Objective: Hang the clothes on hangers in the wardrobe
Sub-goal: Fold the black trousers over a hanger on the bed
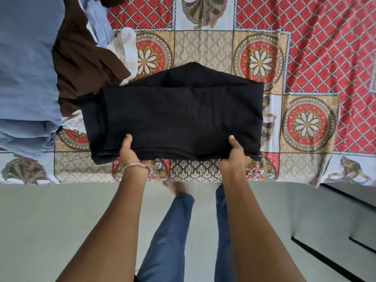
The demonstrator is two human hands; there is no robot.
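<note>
Far left there's a pile of clothes on the bed: a light blue garment (26, 64) spread widest, a brown garment (85, 58) overlapping its right edge, and a white ribbed piece (127, 51) poking out beside the brown one; the brown one touches the left corner of the folded black garment (179, 117), so that side's pretty crowded. The black garment sits in the middle near the bed's near edge; the left hand (129, 151) pinches its near hem, thumb on top and fingers tucked under, a bangle (135, 167) on the wrist; the right hand (236, 155) grips the same hem further right the same way. Everything lies on a patterned bedsheet (305, 58), red lattice and flower medallions; to the right of the black garment it's bare sheet. Nearer is pale floor (50, 220), with jeans-clad legs (166, 241) between the arms; at far right a dark-edged furniture piece (354, 202) sits close.
</note>
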